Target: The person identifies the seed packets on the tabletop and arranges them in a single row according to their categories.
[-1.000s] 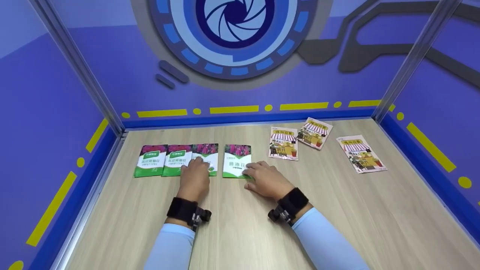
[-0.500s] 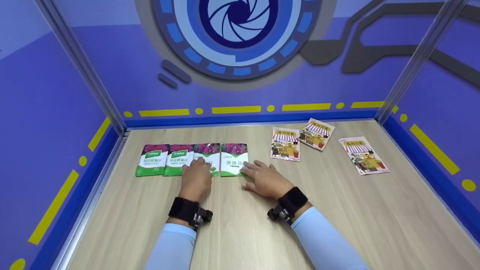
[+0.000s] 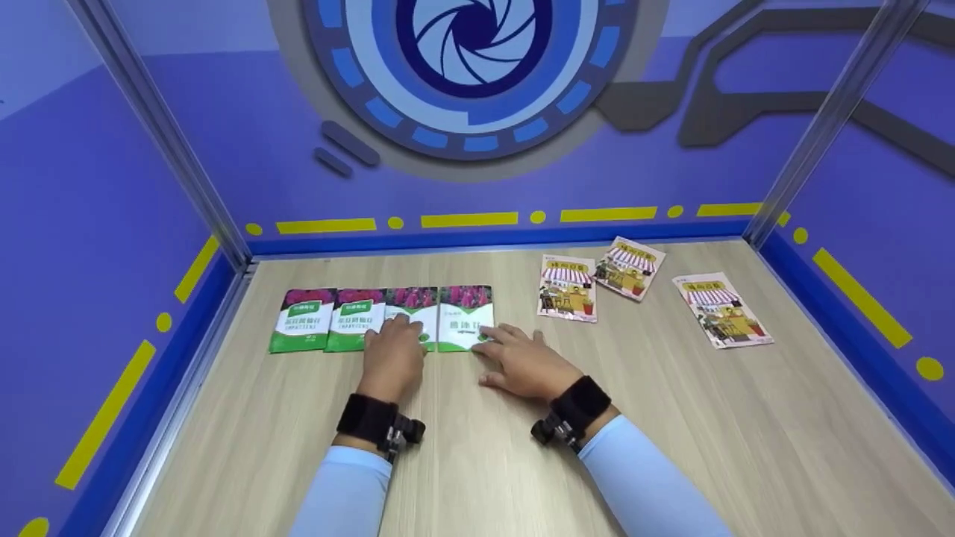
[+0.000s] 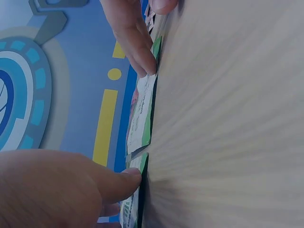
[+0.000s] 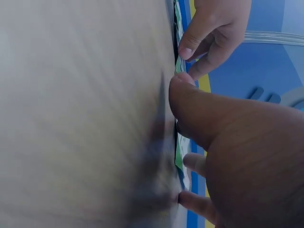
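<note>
In the head view, several seed packets with white, green and pink flower prints lie side by side in a row. My left hand (image 3: 393, 359) rests on the lower part of the third packet (image 3: 418, 300), its fingertips pressing down. The fourth packet (image 3: 459, 317) stands edge to edge with it, and my right hand (image 3: 528, 364) touches its lower right corner with spread fingers. At the left end are the first packet (image 3: 304, 322) and second packet (image 3: 357, 321). The left wrist view shows the left thumb (image 4: 126, 183) on a packet's near edge.
To the right lie pink packets with a striped-awning shop print: an upright one (image 3: 567, 291), a tilted one (image 3: 630, 268) touching or close beside it, and another one (image 3: 722, 312) farther right. Blue panel walls (image 3: 462, 194) enclose the wooden tabletop (image 3: 477, 462).
The fourth packet has slid left under my right hand, closing the gap to the third one. My left hand has stayed almost still on the third packet.
</note>
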### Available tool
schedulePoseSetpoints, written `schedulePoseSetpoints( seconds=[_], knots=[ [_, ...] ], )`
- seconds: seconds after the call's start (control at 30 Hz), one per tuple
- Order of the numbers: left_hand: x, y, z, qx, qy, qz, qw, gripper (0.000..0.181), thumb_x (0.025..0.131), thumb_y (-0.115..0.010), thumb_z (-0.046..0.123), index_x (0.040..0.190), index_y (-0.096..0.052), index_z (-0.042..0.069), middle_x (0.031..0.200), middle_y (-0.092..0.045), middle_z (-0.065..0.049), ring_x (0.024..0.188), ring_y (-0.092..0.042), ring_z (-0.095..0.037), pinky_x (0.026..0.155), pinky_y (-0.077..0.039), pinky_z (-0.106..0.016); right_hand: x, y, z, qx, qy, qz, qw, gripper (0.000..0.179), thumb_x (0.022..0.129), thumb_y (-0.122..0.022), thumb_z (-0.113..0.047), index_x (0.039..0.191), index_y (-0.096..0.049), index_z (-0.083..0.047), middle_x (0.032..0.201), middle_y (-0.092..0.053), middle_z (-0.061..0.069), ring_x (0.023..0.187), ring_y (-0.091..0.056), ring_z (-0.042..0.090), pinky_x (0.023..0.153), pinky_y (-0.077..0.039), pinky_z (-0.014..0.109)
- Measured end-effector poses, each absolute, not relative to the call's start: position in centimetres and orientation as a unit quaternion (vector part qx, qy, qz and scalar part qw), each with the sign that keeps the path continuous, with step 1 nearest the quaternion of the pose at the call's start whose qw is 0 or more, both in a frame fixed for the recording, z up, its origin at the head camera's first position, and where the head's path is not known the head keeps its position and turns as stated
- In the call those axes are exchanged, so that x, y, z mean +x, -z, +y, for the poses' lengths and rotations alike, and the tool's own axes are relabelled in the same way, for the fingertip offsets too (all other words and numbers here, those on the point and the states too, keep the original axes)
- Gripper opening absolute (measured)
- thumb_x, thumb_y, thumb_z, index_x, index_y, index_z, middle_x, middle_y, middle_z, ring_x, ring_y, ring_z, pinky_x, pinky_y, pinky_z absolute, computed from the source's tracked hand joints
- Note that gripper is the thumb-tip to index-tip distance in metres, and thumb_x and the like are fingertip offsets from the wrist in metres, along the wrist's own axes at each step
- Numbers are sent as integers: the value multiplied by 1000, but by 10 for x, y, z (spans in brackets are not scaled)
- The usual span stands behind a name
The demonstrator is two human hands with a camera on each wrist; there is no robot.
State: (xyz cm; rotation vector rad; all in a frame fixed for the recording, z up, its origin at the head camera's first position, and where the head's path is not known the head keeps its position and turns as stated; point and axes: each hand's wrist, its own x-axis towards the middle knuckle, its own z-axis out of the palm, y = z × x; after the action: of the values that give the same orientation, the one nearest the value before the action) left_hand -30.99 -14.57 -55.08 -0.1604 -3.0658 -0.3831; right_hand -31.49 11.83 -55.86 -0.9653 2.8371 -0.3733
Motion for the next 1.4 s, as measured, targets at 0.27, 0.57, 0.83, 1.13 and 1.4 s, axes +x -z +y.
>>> schedulePoseSetpoints(
  seconds=[0.27, 0.57, 0.83, 1.13, 1.4],
  knots=[
    [-309, 551, -144, -50, 146, -988, 1, 51, 109, -70, 24, 157, -62, 8, 171, -50, -17, 161, -44, -39, 127, -35, -70, -316, 559, 119, -319, 128, 936, 78, 64, 110, -63, -54, 165, -55, -22, 181, -39, 5, 171, -29, 36, 125, -29, 84],
    [-310, 554, -145, -50, 144, -988, 3, 51, 108, -73, 25, 155, -64, 8, 170, -52, -19, 161, -45, -40, 127, -34, -71, -318, 560, 120, -330, 140, 930, 80, 63, 111, -62, -53, 165, -54, -23, 181, -38, 3, 172, -27, 37, 125, -27, 86],
    [-310, 553, -141, -54, 139, -989, 2, 52, 108, -73, 26, 156, -63, 9, 170, -52, -16, 161, -45, -38, 125, -36, -70, -320, 561, 121, -335, 155, 925, 86, 63, 110, -64, -53, 165, -54, -23, 181, -37, 4, 172, -26, 38, 126, -24, 86],
    [-306, 550, -126, -127, 152, -980, -11, 49, 109, -70, 29, 157, -64, 20, 172, -53, -1, 165, -42, -29, 133, -25, -74, -324, 559, 125, -331, 172, 924, 86, 65, 109, -67, -51, 166, -52, -24, 182, -36, 4, 171, -27, 40, 127, -25, 84],
    [-305, 552, -120, -146, 129, -981, -20, 45, 109, -72, 30, 152, -69, 19, 168, -58, 1, 163, -46, -30, 131, -28, -76, -326, 559, 128, -323, 162, 928, 89, 67, 109, -67, -53, 166, -52, -23, 182, -36, 3, 171, -29, 37, 130, -28, 78]
  ],
)
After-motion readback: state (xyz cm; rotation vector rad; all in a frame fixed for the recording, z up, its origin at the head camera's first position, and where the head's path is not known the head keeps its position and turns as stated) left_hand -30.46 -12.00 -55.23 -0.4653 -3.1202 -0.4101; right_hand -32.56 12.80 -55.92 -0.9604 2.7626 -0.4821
